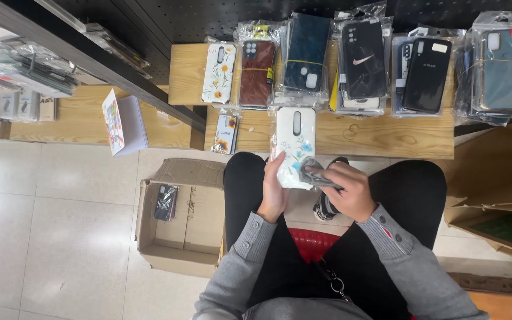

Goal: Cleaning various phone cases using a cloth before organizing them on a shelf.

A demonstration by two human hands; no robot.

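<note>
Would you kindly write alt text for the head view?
A seated person's left hand holds a white floral phone case while the right hand presses a grey cloth to it. Bagged phone cases line a wooden shelf beyond.

Taking the white floral phone case (295,145) held in the middle as the landmark: it is one case, held by two hands, the left hand (274,192) and the right hand (351,191). One grey cloth (317,173) lies against its lower right corner.

Beyond it on the wooden surface (386,136) stand six bundles of cases in clear wrap; the number in each bundle cannot be told. One small sunflower case (226,133) lies to its left.

Below and left of it sits one open cardboard box (179,237), with one packaged case (165,201) inside. One booklet (122,121) lies further left.
</note>
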